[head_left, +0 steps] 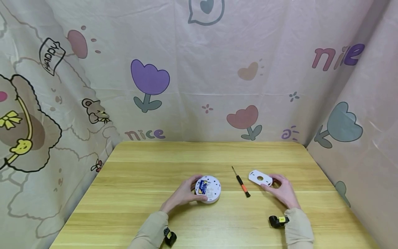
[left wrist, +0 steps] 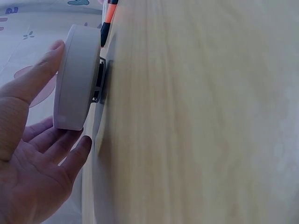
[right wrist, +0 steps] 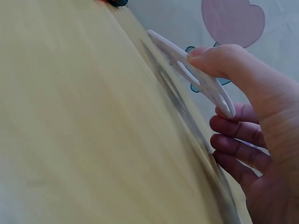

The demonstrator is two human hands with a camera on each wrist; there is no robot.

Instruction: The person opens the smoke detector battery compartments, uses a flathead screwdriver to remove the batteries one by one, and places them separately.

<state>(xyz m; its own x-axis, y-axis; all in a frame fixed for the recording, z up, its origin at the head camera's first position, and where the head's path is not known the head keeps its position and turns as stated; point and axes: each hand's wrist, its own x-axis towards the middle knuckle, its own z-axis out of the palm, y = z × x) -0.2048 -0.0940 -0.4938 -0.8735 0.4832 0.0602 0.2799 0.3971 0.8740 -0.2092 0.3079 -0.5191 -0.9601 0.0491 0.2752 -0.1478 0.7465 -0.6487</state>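
- The left hand grips a round white device by its rim, thumb on one side and fingers on the other.
- The device is near the middle of the table, its face with small dark openings and a blue-and-yellow battery turned upward; a dark fitting shows on its underside, close to the wood.
- The right hand pinches one end of a flat white plate, which has a round hole in its middle and rounded ends.
- The plate slants, its gripped end raised off the table.
- Between device and plate, touching neither, lies a screwdriver with a black-and-orange handle, its tip pointing away from the person.
- Beige sleeves cover both forearms, with a small black camera at each wrist.
- Behind the table hangs a pale cloth printed with tulips and hearts.
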